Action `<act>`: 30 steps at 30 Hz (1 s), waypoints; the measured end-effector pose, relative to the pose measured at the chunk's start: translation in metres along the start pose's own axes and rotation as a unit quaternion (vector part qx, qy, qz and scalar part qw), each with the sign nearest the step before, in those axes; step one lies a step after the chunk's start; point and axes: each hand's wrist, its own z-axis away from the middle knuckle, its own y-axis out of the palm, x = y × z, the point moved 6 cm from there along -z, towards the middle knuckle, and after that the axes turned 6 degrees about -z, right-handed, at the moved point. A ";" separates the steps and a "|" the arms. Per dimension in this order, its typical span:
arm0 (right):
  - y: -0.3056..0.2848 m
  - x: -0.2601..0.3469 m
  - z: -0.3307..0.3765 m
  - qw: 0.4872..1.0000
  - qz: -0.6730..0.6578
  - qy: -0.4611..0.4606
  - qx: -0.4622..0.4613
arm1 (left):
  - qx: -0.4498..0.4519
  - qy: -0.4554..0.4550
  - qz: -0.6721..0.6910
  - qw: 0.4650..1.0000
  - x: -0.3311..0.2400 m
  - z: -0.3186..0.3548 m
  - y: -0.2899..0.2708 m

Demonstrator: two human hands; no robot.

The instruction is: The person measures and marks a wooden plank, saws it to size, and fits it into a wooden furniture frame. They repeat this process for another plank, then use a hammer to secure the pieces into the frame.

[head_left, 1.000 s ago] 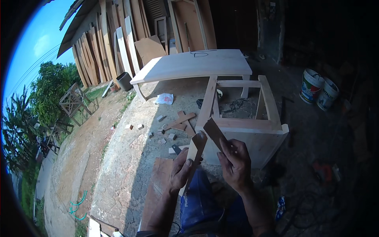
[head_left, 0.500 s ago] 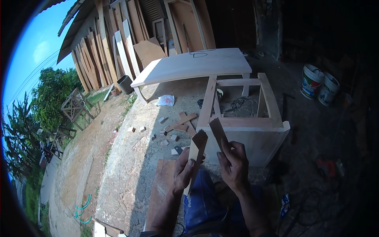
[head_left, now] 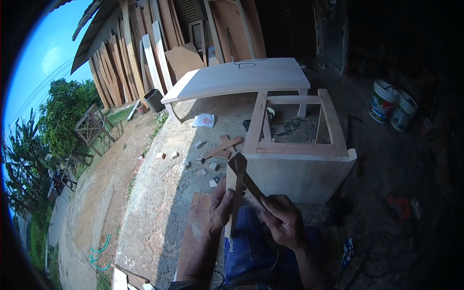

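My left hand is wrapped round a short piece of wood, pale on its broad side and dark at its slanted upper end. The piece stands nearly upright above my knees. In my right hand is a thin, flat brown strip, pinched at its lower end. The strip leans left, its upper end against or just behind the wood piece; I cannot tell whether it is wood or folded sandpaper. Beyond both hands a wooden frame with a panelled side lies on the ground.
A pale wooden table stands behind the frame. Several wood offcuts and a white plastic bag lie on the concrete to the left. Two paint buckets stand at the right, near a red power tool. Boards lean on the far wall.
My right hand has turned and dropped slightly, tilting the brown strip left until it meets or crosses behind the wood piece. My left hand has shifted slightly left with the wood.
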 end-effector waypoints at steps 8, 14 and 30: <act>0.002 -0.017 -0.021 0.997 -0.062 0.036 0.006 | 0.016 0.040 0.000 0.999 0.015 -0.001 0.003; 0.000 -0.004 -0.019 0.990 -0.121 0.065 0.031 | 0.005 0.035 0.012 0.999 0.022 -0.003 0.005; -0.018 -0.024 -0.007 0.911 -0.362 0.193 -0.031 | -0.047 0.031 0.039 0.998 0.015 -0.006 -0.012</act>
